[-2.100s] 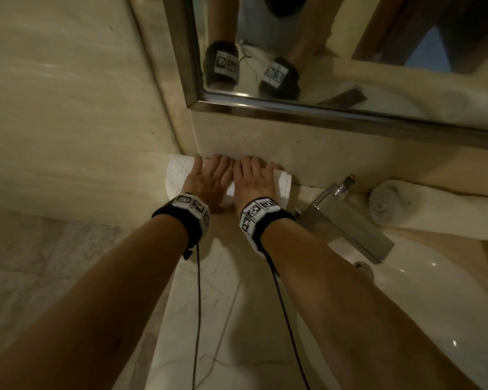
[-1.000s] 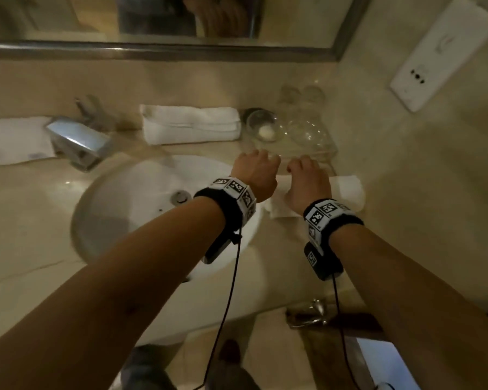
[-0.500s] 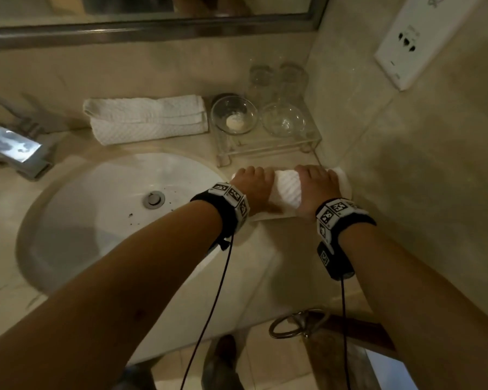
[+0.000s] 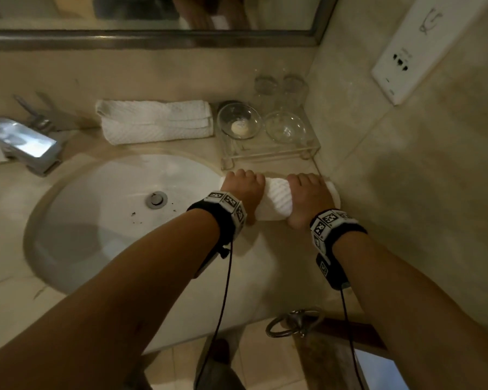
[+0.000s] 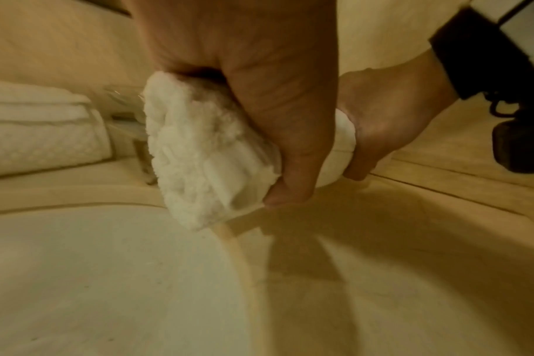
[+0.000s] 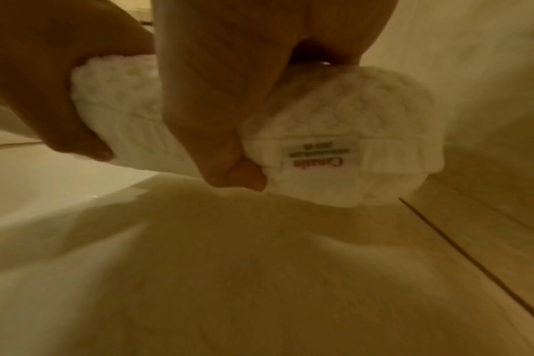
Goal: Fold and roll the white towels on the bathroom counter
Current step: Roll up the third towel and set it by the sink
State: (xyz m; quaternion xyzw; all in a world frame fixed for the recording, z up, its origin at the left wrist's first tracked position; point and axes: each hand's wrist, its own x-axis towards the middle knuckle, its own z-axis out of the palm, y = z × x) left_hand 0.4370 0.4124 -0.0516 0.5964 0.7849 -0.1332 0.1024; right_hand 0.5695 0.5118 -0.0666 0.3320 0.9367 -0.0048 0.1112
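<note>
The rolled white towel (image 4: 275,199) lies on the counter (image 4: 265,266) between the sink basin (image 4: 102,220) and the side wall, in front of the clear glass tray (image 4: 268,156). The left hand (image 4: 244,190) and right hand (image 4: 307,198) each curl around one end. Even pressure from both should keep the roll tight and its ends flush.

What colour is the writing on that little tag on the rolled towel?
Red for the large word on the tag, with smaller greyish lines beside it too blurred to read. The right wrist view shows it best.
</note>
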